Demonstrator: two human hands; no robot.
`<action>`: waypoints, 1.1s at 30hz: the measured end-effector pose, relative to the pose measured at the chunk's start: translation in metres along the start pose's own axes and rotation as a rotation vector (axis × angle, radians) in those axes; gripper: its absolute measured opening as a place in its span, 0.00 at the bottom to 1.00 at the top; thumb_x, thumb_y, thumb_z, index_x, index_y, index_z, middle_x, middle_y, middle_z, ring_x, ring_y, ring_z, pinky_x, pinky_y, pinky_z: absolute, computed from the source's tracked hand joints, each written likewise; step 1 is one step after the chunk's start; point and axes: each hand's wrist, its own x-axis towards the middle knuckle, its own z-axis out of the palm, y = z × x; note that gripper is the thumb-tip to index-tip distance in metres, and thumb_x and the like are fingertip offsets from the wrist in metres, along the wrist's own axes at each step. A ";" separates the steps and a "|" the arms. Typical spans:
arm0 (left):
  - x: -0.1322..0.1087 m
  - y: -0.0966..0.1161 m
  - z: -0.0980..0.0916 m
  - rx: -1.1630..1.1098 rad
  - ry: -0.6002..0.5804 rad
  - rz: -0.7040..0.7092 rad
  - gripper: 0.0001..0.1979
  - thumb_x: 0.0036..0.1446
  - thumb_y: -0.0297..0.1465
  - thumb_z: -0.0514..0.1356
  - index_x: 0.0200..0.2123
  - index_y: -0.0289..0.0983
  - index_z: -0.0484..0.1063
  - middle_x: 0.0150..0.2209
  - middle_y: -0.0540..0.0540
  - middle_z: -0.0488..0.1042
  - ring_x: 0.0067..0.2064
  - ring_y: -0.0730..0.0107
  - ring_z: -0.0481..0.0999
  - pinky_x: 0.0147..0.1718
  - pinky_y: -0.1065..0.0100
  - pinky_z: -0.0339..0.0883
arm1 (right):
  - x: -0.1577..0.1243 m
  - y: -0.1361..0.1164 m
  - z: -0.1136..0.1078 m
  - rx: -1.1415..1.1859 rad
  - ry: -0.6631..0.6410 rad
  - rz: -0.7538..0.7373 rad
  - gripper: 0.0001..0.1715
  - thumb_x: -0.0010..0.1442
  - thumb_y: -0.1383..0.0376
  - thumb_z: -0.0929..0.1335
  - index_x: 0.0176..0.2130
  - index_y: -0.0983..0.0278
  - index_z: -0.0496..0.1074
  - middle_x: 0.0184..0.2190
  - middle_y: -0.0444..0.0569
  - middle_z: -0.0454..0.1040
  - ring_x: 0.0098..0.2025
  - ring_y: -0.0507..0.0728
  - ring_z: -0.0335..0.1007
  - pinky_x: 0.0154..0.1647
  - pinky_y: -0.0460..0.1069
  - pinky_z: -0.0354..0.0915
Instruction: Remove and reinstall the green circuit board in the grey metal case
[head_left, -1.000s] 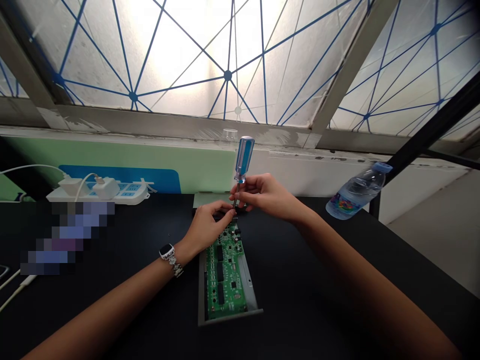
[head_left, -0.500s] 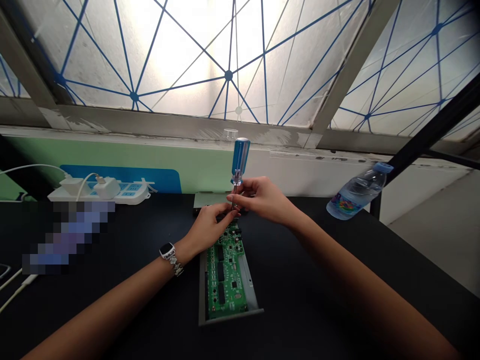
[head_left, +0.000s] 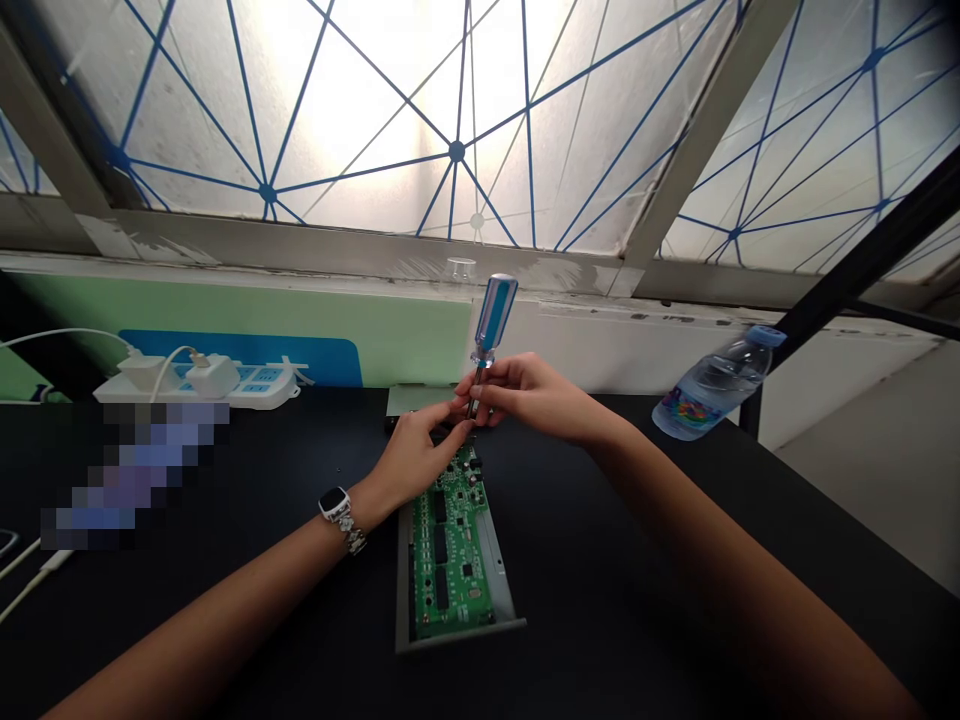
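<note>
Green circuit board is sitting in its metal tray, lying lengthwise away from me on the black table; near end is showing bare, no cover over it. Left grip is resting over the far end, thumb and fingers curling around the foot of the shaft; can't tell if they're pinching anything. Right grip is pinching the shaft of the blue-handled screwdriver just under the handle; tool is standing nearly upright, leaning a bit right. Fingers are hiding the tip, so I'm not seeing what it's touching. My read: driver work at the far end is underway, not finished; what's left isn't showing. Power strip is lying far left, water bottle sitting right.
</note>
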 end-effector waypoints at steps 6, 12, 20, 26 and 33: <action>0.000 0.000 -0.001 -0.007 -0.022 0.005 0.12 0.69 0.37 0.59 0.44 0.39 0.82 0.43 0.46 0.85 0.46 0.57 0.83 0.44 0.63 0.74 | 0.003 0.009 0.007 -0.084 0.150 -0.042 0.13 0.60 0.60 0.74 0.40 0.67 0.78 0.33 0.50 0.80 0.31 0.54 0.77 0.31 0.47 0.71; 0.000 -0.001 0.001 -0.018 0.007 -0.017 0.11 0.68 0.36 0.60 0.44 0.39 0.81 0.43 0.46 0.85 0.45 0.59 0.84 0.44 0.64 0.74 | 0.005 0.014 0.006 -0.163 0.202 -0.057 0.11 0.57 0.60 0.75 0.30 0.66 0.77 0.27 0.49 0.80 0.31 0.56 0.78 0.32 0.48 0.72; 0.001 -0.002 0.002 0.001 0.042 -0.035 0.11 0.68 0.36 0.59 0.43 0.37 0.79 0.42 0.45 0.83 0.43 0.60 0.82 0.43 0.65 0.72 | 0.001 0.008 0.005 -0.085 0.135 -0.050 0.04 0.59 0.67 0.72 0.36 0.67 0.78 0.29 0.48 0.80 0.29 0.55 0.79 0.31 0.48 0.73; 0.000 0.003 -0.001 0.019 0.043 -0.033 0.15 0.70 0.39 0.55 0.42 0.37 0.78 0.39 0.46 0.82 0.40 0.62 0.79 0.39 0.66 0.68 | -0.001 0.005 0.009 -0.052 0.128 -0.047 0.06 0.61 0.68 0.70 0.39 0.67 0.78 0.32 0.51 0.82 0.32 0.56 0.80 0.32 0.49 0.76; -0.002 0.008 -0.005 0.016 0.086 -0.024 0.17 0.73 0.41 0.52 0.43 0.38 0.76 0.40 0.46 0.80 0.41 0.62 0.78 0.41 0.65 0.67 | -0.019 0.005 0.014 0.071 0.211 -0.177 0.08 0.64 0.62 0.71 0.40 0.66 0.75 0.33 0.50 0.81 0.33 0.55 0.81 0.37 0.51 0.77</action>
